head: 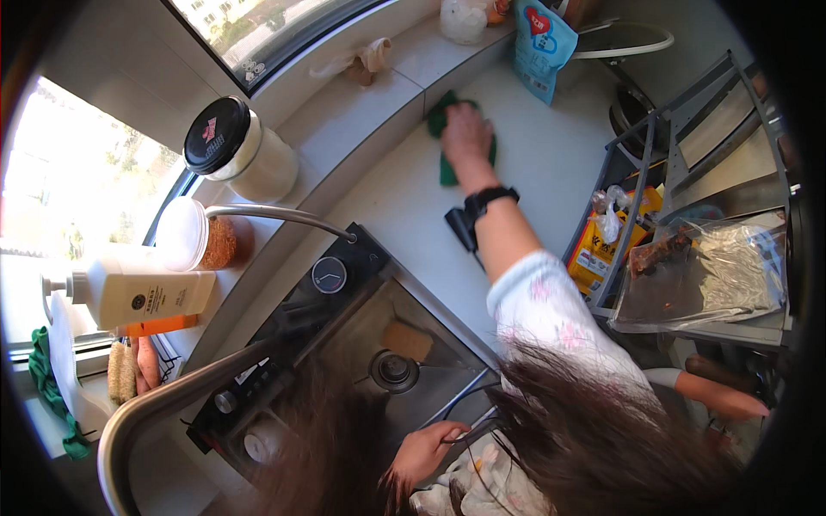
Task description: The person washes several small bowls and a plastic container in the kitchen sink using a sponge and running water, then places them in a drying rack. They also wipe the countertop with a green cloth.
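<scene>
My right hand (pixel 467 134), with a black band on its wrist, presses a green cloth (pixel 450 169) against the white countertop (pixel 400 187). It is stretched out near the tiled ledge, and the moving fingers are slightly blurred. My left hand (pixel 427 450) is low in the picture by the front edge of the sink (pixel 445 342). Its fingers are curled on a black cable (pixel 466 437). Strands of hair partly hide the left forearm and the sink's near side. A brown sponge-like piece (pixel 408 342) lies in the basin beside the drain (pixel 394 371).
A steel faucet (pixel 187 380) arches over the left. A black-lidded jar (pixel 264 164), a jar of red flakes (pixel 219 242) and a pump bottle (pixel 145 290) line the window ledge. Rightward stand a blue pouch (pixel 545 51) and a rack (pixel 635 187); another forearm (pixel 716 395) shows below.
</scene>
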The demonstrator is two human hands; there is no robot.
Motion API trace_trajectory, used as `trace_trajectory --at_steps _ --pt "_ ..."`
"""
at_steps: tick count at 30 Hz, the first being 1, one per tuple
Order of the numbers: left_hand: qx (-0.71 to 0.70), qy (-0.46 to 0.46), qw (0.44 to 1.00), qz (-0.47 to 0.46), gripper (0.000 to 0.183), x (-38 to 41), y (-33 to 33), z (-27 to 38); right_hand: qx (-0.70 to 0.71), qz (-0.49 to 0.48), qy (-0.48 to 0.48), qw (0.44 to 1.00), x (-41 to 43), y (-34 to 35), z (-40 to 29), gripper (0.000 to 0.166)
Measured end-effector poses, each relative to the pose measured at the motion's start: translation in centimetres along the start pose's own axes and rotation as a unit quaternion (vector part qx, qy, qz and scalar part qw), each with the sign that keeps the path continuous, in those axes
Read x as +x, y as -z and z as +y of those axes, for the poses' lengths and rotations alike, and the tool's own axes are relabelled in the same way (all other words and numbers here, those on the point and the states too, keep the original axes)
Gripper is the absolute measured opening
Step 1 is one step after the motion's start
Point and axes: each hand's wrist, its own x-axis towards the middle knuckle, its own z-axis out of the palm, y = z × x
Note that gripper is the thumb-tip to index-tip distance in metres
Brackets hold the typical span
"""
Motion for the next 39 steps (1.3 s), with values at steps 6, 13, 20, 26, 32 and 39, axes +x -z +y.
trace_trajectory --at_steps 6,13,20,26,32,39 --pt "-0.396 0.120 0.910 -0.019 0.037 -0.9 -1.3 -4.5 0.042 -0.074 -0.093 0.992 10.4 -3.3 7.8 0.033" --pt "-0.002 -0.066 0.998 0.009 0.023 -1.0 -0.4 0.1 0.057 0.067 0.027 0.996 1.4 -1.6 1.8 0.019" --pt "-0.022 -0.109 0.994 0.015 0.023 -1.3 -2.2 -1.4 0.134 0.083 0.103 0.982 -6.2 -0.1 -4.3 0.024" --pt "-0.003 -0.124 0.992 0.035 0.023 -3.2 -2.6 1.7 0.331 0.035 0.190 0.924 -12.5 1.1 -5.6 0.021" --pt "-0.025 -0.127 0.991 0.044 0.021 -4.9 -2.4 -0.6 0.279 0.147 -0.091 0.944 -4.4 1.7 1.3 0.038" --pt "-0.010 -0.147 0.984 0.097 0.029 -4.5 -2.6 -2.0 0.195 -0.026 0.010 0.980 -4.4 -0.5 -4.4 0.033"
